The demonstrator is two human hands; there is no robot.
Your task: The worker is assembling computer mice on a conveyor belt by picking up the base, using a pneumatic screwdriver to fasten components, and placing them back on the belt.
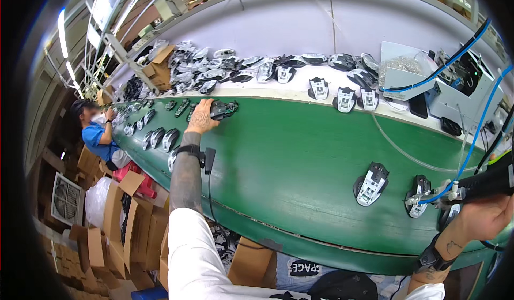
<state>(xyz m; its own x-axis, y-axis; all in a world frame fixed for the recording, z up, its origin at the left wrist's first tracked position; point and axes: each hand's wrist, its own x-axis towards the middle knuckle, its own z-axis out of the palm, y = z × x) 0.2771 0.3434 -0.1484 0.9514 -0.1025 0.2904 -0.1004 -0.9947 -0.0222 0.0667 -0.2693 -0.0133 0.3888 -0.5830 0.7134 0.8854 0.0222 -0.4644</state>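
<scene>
My left hand [201,118] reaches across to the far left part of the green belt, its fingers closed on a dark mouse part [225,110]. At the right edge my right hand [486,217] is wrapped round a black powered screwdriver [484,185] with blue air hoses. The tool's metal head lies over a white and black mouse shell [417,210] and partly hides it. Just left of that rests another open mouse shell [371,185], its inside facing up. A further shell [451,214] shows partly beneath the screwdriver and my right wrist.
A white ledge behind the belt [289,155] bears a heap of mouse shells [209,69], a white bin of screws [401,67] and a screw feeder [466,75]. A clear tube [407,154] crosses the belt. At far left a person [96,134] works beside cardboard boxes [128,230].
</scene>
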